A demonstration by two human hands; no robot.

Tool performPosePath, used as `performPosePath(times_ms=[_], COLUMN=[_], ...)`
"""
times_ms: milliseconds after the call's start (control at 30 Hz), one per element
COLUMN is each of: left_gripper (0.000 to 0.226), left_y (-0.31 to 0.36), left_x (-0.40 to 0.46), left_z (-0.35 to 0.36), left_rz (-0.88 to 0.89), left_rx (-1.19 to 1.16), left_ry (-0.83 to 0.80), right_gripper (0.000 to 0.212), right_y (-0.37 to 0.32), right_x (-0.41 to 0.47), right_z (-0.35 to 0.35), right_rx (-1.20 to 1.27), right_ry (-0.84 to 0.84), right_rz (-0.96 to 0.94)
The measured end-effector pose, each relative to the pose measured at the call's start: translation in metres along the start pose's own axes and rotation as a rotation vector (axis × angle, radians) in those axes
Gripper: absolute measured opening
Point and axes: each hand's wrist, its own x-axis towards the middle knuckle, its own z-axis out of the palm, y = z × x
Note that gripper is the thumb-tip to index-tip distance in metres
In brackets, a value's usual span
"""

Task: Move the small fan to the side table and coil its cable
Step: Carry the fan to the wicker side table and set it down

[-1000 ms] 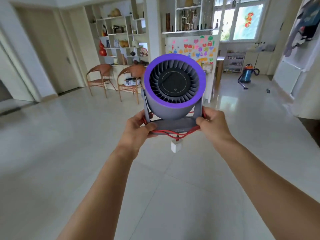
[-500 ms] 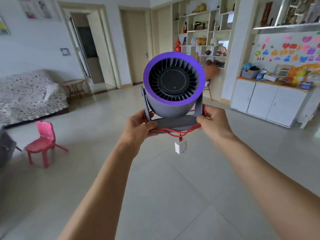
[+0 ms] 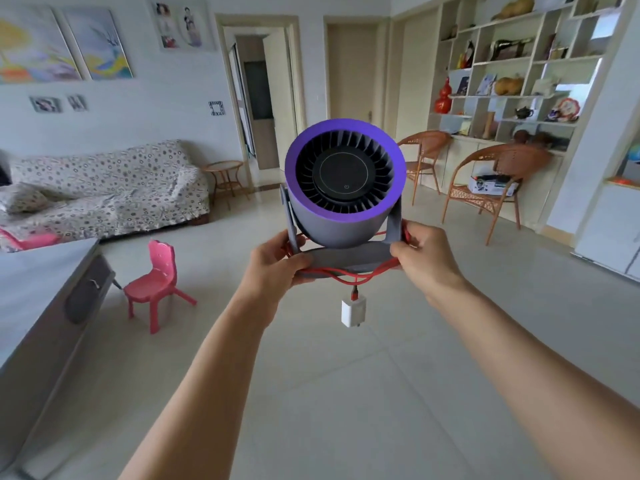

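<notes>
While the small fan (image 3: 344, 188) is gripped at its base by the left hand (image 3: 277, 268) and right hand (image 3: 426, 258) in mid-room, its red cable (image 3: 346, 273) already wound, the round side table (image 3: 225, 166) is not yet reached.

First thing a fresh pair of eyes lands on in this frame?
The purple-rimmed fan, held up dead centre by the left hand and right hand gripping its base. Next, the red cable wrapped round that base, with the white plug dangling below. Then the pink child's chair on the floor at left.
</notes>
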Motion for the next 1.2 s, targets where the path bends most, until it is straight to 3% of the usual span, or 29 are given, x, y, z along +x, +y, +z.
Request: performPosePath(times_ms=[467, 600, 900, 1200], left_gripper=[0.037, 0.033, 0.036, 0.035], left_y=[-0.032, -0.042, -0.054, -0.079], left_x=[0.252, 0.325, 0.496, 0.657], left_z=[-0.093, -0.112, -0.148, -0.205], left_rz=[-0.026, -0.028, 0.001, -0.016], left_rx=[0.029, 0.027, 0.014, 0.059], left_ry=[0.157, 0.197, 0.324, 0.395], right_gripper=[0.022, 0.014, 0.012, 0.013], right_y=[0.018, 0.025, 0.033, 0.048], right_x=[0.233, 0.306, 0.481, 0.619], right_z=[0.180, 0.228, 0.325, 0.434], right_rx=[-0.002, 0.022, 0.030, 0.049], right_ry=[-0.117, -0.153, -0.258, -0.318], right_rz=[-0.014, -0.026, -0.124, -0.098])
